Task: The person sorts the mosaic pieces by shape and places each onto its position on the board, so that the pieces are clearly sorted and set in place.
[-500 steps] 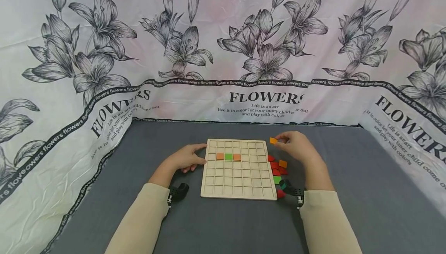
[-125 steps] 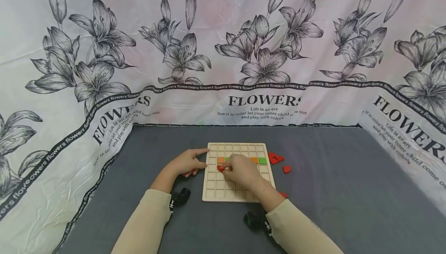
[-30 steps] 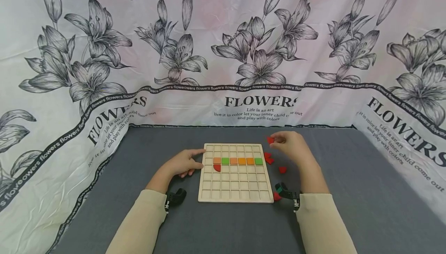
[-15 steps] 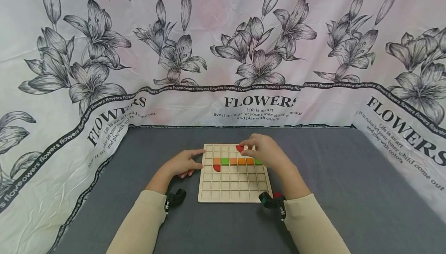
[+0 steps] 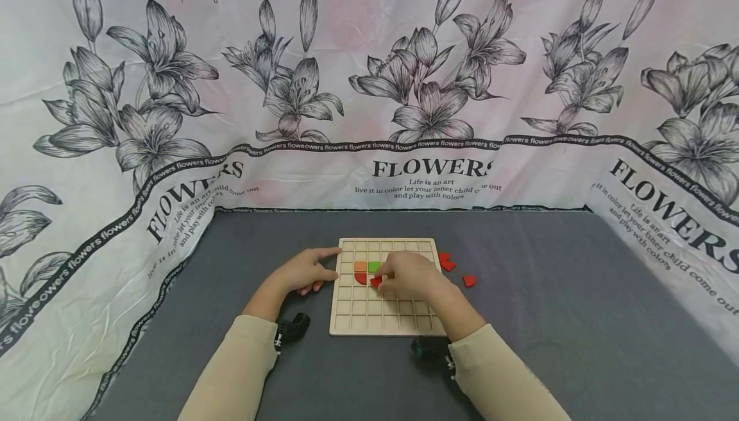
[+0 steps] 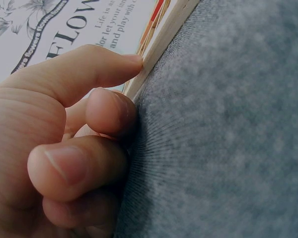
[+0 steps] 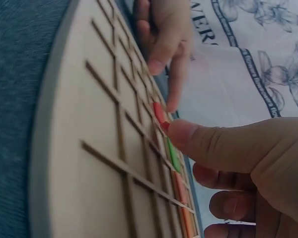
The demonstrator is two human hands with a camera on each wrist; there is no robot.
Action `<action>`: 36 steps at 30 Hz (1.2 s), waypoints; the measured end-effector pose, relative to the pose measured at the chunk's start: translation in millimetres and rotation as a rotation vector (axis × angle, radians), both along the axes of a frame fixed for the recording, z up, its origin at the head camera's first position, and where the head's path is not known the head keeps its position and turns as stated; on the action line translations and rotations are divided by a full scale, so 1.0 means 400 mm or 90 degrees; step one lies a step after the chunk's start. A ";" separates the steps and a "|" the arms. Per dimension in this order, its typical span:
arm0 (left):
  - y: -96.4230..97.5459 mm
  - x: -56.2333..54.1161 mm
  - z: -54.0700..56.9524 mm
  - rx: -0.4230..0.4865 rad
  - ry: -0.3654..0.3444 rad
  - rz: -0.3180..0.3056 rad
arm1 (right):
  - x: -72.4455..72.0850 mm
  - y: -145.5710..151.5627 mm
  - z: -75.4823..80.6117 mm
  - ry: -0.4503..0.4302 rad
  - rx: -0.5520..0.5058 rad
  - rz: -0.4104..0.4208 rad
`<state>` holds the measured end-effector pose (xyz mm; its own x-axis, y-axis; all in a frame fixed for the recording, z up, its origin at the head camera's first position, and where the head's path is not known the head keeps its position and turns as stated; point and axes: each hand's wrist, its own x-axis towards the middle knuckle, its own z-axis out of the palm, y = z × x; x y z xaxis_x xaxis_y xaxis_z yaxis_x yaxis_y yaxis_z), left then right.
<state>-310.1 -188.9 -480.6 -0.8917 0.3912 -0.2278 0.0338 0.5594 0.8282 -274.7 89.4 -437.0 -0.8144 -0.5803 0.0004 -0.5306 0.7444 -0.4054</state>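
My left hand (image 5: pixel 303 272) touches the left edge of a wooden grid board (image 5: pixel 346 326) with forefinger and thumb, the other fingers bent under. Over the board, my right hand (image 5: pixel 412 276) pinches a small red tile (image 5: pixel 376 282) between thumb and fingers, close over the row below a green tile (image 5: pixel 374 267). Beside it lies a red quarter-round tile (image 5: pixel 360 278) in its cell, with an orange tile (image 5: pixel 360 266) just above. In the right wrist view, orange tiles (image 7: pixel 181 187) continue the row past the green one; the hand hides them in the head view.
Loose red tiles (image 5: pixel 447 263) lie by the board's right edge, and another red tile (image 5: pixel 469 281) sits farther right. A grey cloth (image 5: pixel 554 292) covers the table. Flower-printed fabric (image 5: pixel 312 177) stands behind and along the sides.
Earlier, orange and green tiles filled out one row and a red tile was placed below. Within the last second my right hand brought another red tile leftward over the board. The left hand stayed.
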 end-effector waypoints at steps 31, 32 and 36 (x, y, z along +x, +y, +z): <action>0.001 -0.002 -0.001 -0.002 0.005 -0.004 | -0.023 0.076 0.023 -0.044 -0.070 -0.161; 0.001 -0.002 -0.001 -0.003 0.005 -0.004 | -0.024 0.089 0.028 -0.048 -0.079 -0.170; -0.001 0.000 -0.001 -0.005 0.004 -0.004 | -0.036 0.144 0.030 -0.055 -0.108 -0.184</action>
